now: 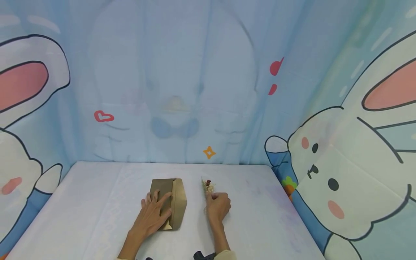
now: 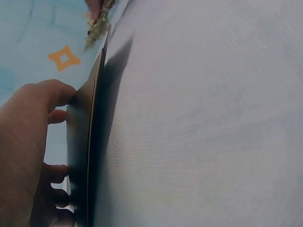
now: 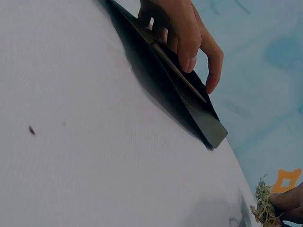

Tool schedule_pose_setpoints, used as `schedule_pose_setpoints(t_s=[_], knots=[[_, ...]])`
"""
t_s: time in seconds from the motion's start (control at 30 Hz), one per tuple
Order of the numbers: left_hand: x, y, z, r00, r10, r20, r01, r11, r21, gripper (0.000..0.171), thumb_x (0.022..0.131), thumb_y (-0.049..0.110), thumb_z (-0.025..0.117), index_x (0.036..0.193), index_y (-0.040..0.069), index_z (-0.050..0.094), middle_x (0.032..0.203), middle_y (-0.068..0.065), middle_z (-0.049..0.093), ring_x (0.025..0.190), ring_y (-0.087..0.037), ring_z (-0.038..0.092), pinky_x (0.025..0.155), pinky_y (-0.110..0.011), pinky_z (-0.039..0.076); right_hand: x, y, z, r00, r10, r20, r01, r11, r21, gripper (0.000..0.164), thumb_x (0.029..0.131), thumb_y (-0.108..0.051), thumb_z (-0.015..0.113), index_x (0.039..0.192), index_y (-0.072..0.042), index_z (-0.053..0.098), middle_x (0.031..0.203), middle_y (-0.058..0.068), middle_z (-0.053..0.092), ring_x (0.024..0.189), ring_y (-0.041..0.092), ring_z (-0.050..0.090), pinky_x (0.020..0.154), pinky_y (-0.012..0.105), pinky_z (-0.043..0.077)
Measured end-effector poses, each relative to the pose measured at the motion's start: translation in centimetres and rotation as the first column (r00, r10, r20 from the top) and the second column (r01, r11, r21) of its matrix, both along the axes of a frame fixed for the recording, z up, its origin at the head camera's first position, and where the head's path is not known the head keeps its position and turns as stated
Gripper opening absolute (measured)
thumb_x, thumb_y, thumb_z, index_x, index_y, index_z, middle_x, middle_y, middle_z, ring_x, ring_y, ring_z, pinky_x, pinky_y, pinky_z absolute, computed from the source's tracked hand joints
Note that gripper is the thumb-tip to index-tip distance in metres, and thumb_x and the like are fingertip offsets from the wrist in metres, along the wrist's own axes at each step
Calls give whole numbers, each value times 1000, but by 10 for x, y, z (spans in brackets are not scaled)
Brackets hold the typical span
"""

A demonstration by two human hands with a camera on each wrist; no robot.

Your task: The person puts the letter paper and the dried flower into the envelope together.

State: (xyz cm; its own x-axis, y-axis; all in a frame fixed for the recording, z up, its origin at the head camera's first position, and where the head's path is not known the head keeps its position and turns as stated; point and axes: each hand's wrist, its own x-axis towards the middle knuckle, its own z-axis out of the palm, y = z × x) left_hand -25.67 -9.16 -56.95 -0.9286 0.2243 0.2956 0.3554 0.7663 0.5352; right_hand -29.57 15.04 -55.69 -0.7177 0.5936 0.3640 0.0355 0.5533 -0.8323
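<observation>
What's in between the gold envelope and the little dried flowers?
Just white tabletop: in the head view, nothing else shows between the gold envelope and the dried flowers.

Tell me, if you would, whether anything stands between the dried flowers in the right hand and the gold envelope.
Nothing visible does: in the head view, only white tabletop lies between the dried flowers in the right hand and the gold envelope. The left hand rests on the envelope.

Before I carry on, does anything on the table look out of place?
A small dark-red fleck on the white tabletop stands out, alone, away from the envelope; perhaps shed by the dried flowers, though too small to tell.
</observation>
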Motion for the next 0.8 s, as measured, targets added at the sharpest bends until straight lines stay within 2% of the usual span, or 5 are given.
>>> schedule_pose_setpoints(t_s=[0.5,0.8], knots=[[-3,0,-1,998,-1,56,1,1000,-1,59,105,38,64,162,22,54,168,-34,42,154,-69,32,118,-85,27,-1,-29,-6,999,34,12,-34,999,-11,17,80,-9,94,68,-5,83,60,10,74,49,20,64,64,48,58],[-3,0,-2,999,5,43,-5,1000,-9,59,105,37,64,161,21,55,166,-34,44,152,-70,34,116,-85,29,0,-41,-2,997,73,0,-73,997,7,15,80,-9,94,69,-6,84,60,9,75,49,18,63,63,46,55]])
